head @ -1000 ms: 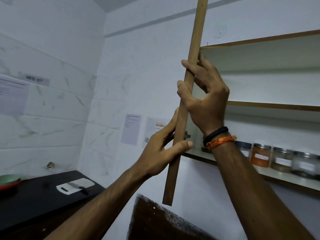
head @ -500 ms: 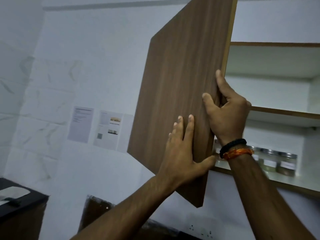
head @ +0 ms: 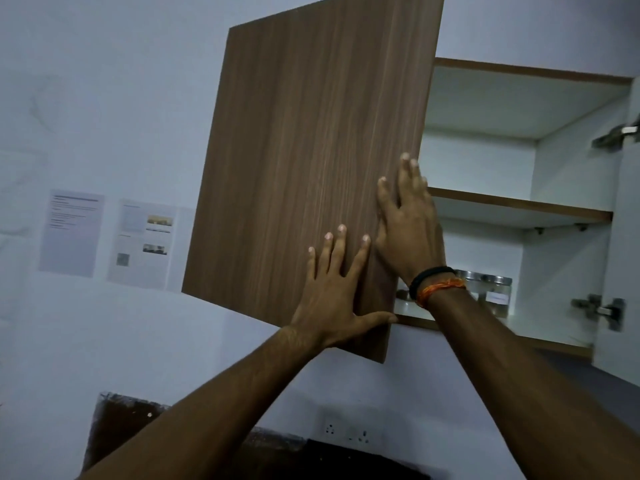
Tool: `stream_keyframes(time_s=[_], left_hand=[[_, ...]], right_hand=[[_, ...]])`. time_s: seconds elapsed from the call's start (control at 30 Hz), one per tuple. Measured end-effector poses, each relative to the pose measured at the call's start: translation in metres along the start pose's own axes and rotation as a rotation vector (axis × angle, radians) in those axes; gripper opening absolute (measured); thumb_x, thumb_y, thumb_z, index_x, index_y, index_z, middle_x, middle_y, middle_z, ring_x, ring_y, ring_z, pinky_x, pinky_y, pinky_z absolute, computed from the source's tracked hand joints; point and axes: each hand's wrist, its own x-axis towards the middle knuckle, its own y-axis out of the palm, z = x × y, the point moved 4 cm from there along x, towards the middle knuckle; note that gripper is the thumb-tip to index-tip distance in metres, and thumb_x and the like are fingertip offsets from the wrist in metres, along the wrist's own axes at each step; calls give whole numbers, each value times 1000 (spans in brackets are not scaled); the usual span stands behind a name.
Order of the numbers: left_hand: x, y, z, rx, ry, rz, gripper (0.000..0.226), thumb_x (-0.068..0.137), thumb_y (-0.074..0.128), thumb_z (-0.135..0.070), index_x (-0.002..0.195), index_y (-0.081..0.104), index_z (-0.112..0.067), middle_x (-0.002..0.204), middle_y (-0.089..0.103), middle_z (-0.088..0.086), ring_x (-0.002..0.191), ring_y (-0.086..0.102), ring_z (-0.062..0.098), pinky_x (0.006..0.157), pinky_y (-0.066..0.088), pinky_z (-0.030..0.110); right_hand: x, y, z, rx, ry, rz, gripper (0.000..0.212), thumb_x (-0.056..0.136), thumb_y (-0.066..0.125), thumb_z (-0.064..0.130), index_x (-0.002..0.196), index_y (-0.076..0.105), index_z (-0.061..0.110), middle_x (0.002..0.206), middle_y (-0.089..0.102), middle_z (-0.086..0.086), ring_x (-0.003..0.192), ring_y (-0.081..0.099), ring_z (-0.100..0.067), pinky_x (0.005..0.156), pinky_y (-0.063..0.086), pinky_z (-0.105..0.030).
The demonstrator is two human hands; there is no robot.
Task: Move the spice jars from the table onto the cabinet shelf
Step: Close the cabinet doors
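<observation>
A: While the left hand [head: 332,289] is lying spread and flat on the cabinet door [head: 311,161], what is the right hand [head: 408,223] doing?
B: Pressing straight fingers beside the door's edge. Spice jars [head: 491,292] are sitting on the bottom cabinet shelf [head: 554,336].

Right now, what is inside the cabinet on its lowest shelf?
On the lowest shelf stand jars with metal lids; two show clearly. The right hand, its wrist and the brown door cover the rest of the row, so their number cannot be told.
</observation>
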Motion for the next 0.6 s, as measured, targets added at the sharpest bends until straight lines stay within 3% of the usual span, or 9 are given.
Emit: stream_keyframes(time_s=[0.13, 0.27, 0.6], left_hand=[[5, 21, 11, 90, 36, 95, 122, 74, 56, -83, 157, -16, -30, 162, -32, 9, 150, -27, 34, 120, -1, 66], [12, 38, 21, 173, 57, 127, 123, 75, 61, -78, 156, -20, -31, 162, -33, 8, 149, -28, 35, 121, -4, 64], [35, 75, 31, 284, 26, 166, 128, 73, 69, -70, 156, -20, -29, 162, -31, 11, 148, -26, 39, 120, -4, 64]], right_hand=[[-7, 28, -9, -76, -88, 176, 78, 95, 56, 29, 156, 15, 4, 165, -1, -19, 153, -6, -32, 124, -4, -46], [-10, 46, -22, -26, -59, 214, 74, 97, 52, 19, 157, 11, 5, 166, -3, -17, 153, -6, -30, 122, -5, -41], [-24, 90, -47, 93, -22, 329, 70, 99, 44, 6, 157, 4, 5, 165, -11, -14, 153, -11, -26, 125, 12, -38]])
